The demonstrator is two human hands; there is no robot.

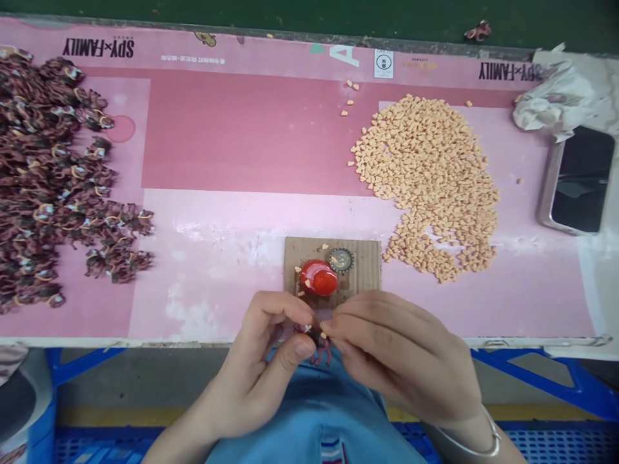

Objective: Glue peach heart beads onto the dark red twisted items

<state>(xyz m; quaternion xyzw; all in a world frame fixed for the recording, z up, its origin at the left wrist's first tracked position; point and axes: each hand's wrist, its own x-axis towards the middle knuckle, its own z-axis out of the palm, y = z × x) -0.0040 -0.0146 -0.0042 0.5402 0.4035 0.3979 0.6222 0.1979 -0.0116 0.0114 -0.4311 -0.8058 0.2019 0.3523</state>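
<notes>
My left hand point(264, 364) pinches a small dark reddish-brown figurine point(321, 356) between thumb and forefinger, just past the table's near edge. The fingers of my right hand point(411, 354) are closed at the figurine's right side. A tiny tan piece point(324, 335) shows at those fingertips, against the figurine; whether it is attached cannot be made out. Just beyond my hands, a cardboard square point(365, 270) carries a red glossy round dish point(319, 278) and a metal bottle cap point(341, 260). A few loose tan bits lie around the dish.
Many similar figurines point(48, 174) are heaped at the left of the pink printed table point(242, 135). A large pile of tan pieces point(430, 154) spreads at the right. Beyond it lie crumpled tissue point(554, 100) and a phone point(580, 180). One figurine point(478, 31) rests past the far edge.
</notes>
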